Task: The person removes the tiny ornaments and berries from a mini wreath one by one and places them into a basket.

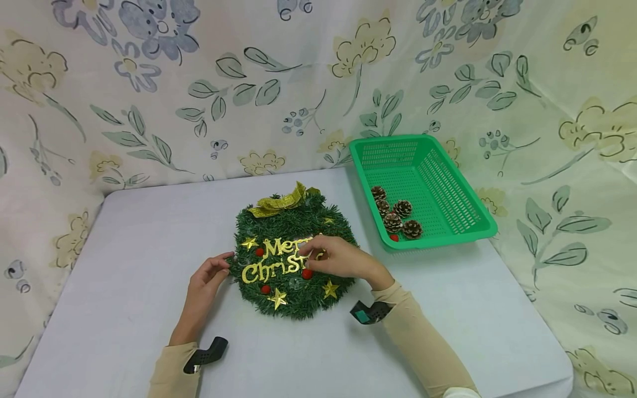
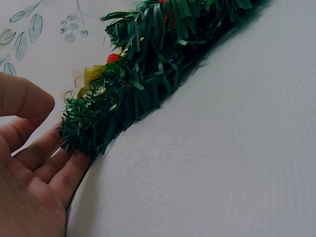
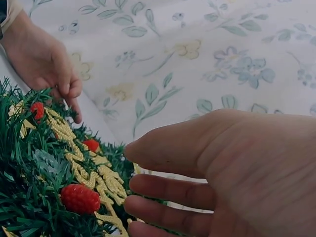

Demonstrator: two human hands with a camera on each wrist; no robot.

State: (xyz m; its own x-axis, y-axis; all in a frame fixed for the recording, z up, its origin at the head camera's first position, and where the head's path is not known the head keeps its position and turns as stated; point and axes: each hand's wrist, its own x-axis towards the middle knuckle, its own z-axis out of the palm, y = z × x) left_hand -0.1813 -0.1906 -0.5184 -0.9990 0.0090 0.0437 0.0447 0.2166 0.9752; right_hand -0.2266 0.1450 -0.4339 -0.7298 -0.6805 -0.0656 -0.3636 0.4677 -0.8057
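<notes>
A green tinsel wreath (image 1: 256,224) lies on the table with gold "Merry Christmas" lettering (image 1: 272,270) across it. Gold stars (image 1: 277,299), red raspberry-like berries (image 3: 80,198) and a gold bow (image 1: 281,204) decorate it. My left hand (image 1: 208,276) touches the wreath's left edge; in the left wrist view its lower fingers (image 2: 74,175) reach against the underside of the tinsel, and the thumb is clear of it. Over the right part of the lettering is my right hand (image 1: 343,258), fingers loosely extended, covering some letters. Nothing shows between its thumb and fingers in the right wrist view.
At the back right stands a green plastic basket (image 1: 478,224). Several pine cones (image 1: 412,229) and a bit of red lie in its near left corner. A white cloth covers the table (image 1: 149,232), and a floral curtain (image 1: 209,127) hangs behind and beside it.
</notes>
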